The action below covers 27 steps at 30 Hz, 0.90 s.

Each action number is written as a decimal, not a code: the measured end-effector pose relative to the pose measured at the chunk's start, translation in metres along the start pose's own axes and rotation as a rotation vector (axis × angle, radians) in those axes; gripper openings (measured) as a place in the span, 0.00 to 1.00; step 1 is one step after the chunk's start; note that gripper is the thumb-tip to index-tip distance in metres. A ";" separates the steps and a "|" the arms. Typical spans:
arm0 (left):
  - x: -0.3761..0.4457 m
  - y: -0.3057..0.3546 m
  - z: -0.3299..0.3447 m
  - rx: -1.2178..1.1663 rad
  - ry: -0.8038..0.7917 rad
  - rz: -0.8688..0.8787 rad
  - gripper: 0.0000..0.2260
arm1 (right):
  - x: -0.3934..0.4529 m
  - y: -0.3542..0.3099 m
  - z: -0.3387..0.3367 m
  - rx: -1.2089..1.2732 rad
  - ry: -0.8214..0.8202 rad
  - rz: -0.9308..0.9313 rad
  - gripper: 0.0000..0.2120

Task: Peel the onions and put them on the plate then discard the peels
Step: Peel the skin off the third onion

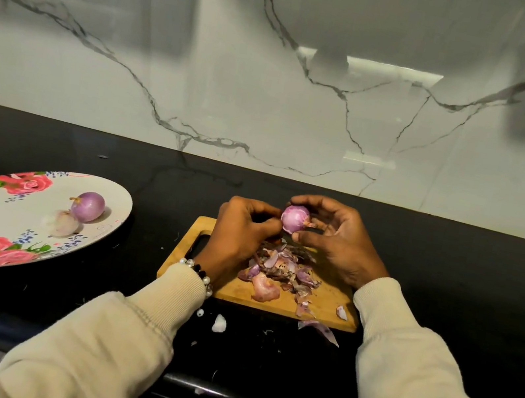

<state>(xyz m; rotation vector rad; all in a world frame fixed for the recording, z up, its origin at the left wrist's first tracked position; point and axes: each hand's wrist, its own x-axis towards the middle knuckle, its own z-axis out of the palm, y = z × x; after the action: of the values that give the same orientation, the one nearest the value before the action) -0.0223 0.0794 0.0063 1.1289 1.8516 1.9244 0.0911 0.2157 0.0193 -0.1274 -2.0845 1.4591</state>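
Both hands grip onion [295,219] over cutting board [323,304]: left hand [242,230] pinching, right hand [333,242] curled round.

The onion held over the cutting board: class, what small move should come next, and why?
Probably pull away the loose flap of skin. The onion is held by the right hand while the left hand pinches at its lower edge, where a strip looks lifted; peels already lie below on the cutting board.
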 end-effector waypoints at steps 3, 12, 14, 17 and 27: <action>0.000 -0.001 0.001 0.075 0.050 0.021 0.06 | 0.001 0.001 0.004 -0.010 -0.018 -0.003 0.24; 0.002 -0.002 0.000 0.110 0.127 0.075 0.07 | 0.000 -0.001 0.004 0.198 -0.036 0.042 0.24; 0.004 -0.002 -0.001 0.107 0.181 0.076 0.08 | 0.000 -0.002 0.003 0.240 -0.030 0.064 0.23; 0.009 -0.003 -0.005 0.103 0.296 0.048 0.09 | 0.001 -0.001 -0.001 0.292 -0.010 0.077 0.23; 0.006 -0.002 0.000 0.109 0.087 0.127 0.07 | 0.005 0.006 -0.005 0.178 -0.066 0.037 0.22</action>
<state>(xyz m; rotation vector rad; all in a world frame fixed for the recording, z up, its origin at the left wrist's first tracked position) -0.0272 0.0834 0.0071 1.2424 1.9969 1.9915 0.0880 0.2242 0.0172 -0.0486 -2.0017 1.6833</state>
